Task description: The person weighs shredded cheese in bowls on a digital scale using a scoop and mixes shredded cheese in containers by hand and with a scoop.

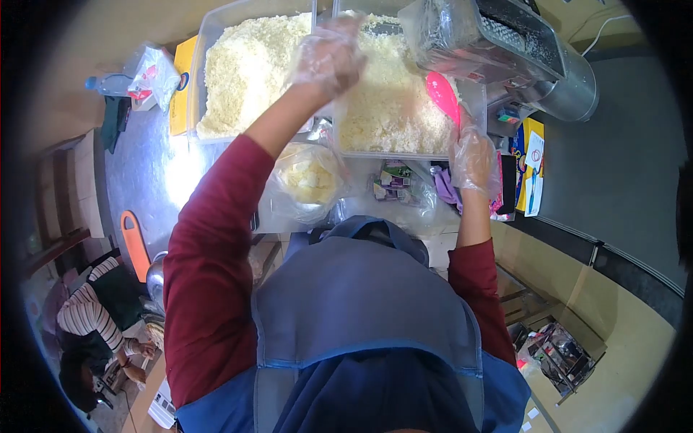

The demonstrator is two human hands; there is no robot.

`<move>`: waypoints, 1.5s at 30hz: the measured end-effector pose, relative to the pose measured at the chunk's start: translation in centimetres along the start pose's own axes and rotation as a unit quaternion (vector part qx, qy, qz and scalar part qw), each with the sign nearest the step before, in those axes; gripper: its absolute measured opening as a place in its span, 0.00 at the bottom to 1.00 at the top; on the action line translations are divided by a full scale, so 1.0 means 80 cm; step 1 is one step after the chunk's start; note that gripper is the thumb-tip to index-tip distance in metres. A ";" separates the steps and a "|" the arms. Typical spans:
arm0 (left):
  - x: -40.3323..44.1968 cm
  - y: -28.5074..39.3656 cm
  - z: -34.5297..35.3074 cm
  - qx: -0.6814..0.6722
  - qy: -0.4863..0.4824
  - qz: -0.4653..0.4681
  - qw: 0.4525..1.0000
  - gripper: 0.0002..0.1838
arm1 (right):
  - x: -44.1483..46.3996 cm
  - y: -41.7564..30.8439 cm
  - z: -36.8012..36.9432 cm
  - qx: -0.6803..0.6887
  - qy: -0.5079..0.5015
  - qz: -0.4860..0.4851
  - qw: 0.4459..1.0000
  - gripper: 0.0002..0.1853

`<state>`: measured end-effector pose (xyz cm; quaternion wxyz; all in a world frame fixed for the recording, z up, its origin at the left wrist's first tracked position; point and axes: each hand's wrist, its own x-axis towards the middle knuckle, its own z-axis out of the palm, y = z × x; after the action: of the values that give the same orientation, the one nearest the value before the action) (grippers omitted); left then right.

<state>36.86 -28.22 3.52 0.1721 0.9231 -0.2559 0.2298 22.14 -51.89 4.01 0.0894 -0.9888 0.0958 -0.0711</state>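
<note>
My right hand (473,155), in a clear plastic glove, is closed round the handle of a bright pink spoon (441,94). The spoon's head lies over pale shredded stuff like grated cheese (393,119) in the right clear plastic bin (404,154). My left hand (328,61), also gloved, is above the inner walls where the two bins stand side by side. Its fingers point away from me and are blurred. The left bin (195,108) holds a higher heap of the same shreds (249,76). Below it sits a plastic bag (307,180) with pale yellow pieces inside.
A metal grating machine (520,43), partly wrapped in plastic, stands over the right bin's far corner. Small purple-green packets (393,180) lie at the near edge. On the steel table (144,180) are a bottle (112,84) and an orange-handled tool (134,245). Another person (101,310) works at lower left.
</note>
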 end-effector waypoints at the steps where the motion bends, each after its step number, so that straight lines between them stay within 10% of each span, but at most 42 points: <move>1: -0.005 0.016 -0.017 0.000 -0.002 0.002 1.000 0.26 | -0.001 -0.001 0.001 0.002 0.000 0.003 1.000 0.20; 3: -0.013 0.047 -0.048 -0.125 -0.273 0.137 0.944 0.20 | -0.005 -0.006 0.004 0.061 0.040 0.026 0.997 0.21; 9: -0.032 0.063 -0.020 -0.059 -0.356 0.257 0.897 0.08 | -0.006 0.003 0.014 0.067 0.053 0.004 0.996 0.21; 22: -0.026 0.061 -0.036 -0.208 -0.331 0.113 0.914 0.08 | -0.008 0.003 0.009 0.063 0.035 0.016 0.997 0.22; 31: -0.097 0.029 -0.181 -0.148 -0.289 0.032 0.945 0.07 | -0.032 -0.044 -0.060 0.002 -0.079 -0.129 0.988 0.20; 33: -0.119 0.023 -0.183 -0.147 -0.396 -0.045 0.905 0.11 | -0.032 -0.050 0.000 0.061 0.053 -0.251 0.965 0.20; 38: -0.112 0.016 -0.171 -0.145 -0.416 -0.011 0.898 0.16 | 0.027 -0.060 0.013 0.006 -0.039 -0.109 0.993 0.19; 45: -0.033 -0.064 -0.023 -0.238 -0.123 -0.136 0.954 0.24 | -0.018 -0.064 -0.082 0.010 -0.089 -0.117 0.989 0.15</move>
<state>37.01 -22.22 2.68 0.3836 0.9026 -0.1941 0.0214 20.58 -47.70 11.19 0.0986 -0.9947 -0.0297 0.0066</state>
